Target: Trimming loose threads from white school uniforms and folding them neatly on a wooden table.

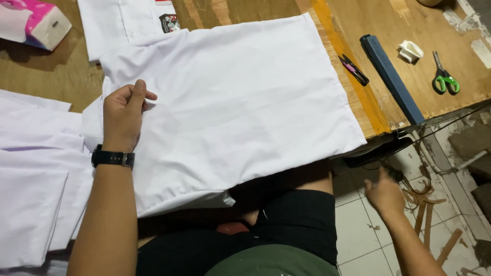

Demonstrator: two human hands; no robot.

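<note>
A folded white shirt [240, 102] is spread on the wooden table [51, 76], its lower edge overhanging the near table edge. It is pinned near its left side by the left hand [124, 110], whose fingers are curled together on the cloth. The right hand [384, 194] is held off the table to the right of the shirt, fingers loosely apart, nothing gripped. With only one hand pressing, the shirt could likely slide off. Right of the shirt, a blue bar [391, 79] and green-handled scissors [445, 79] are seen; a tiled floor [358, 230] lies below.
</note>
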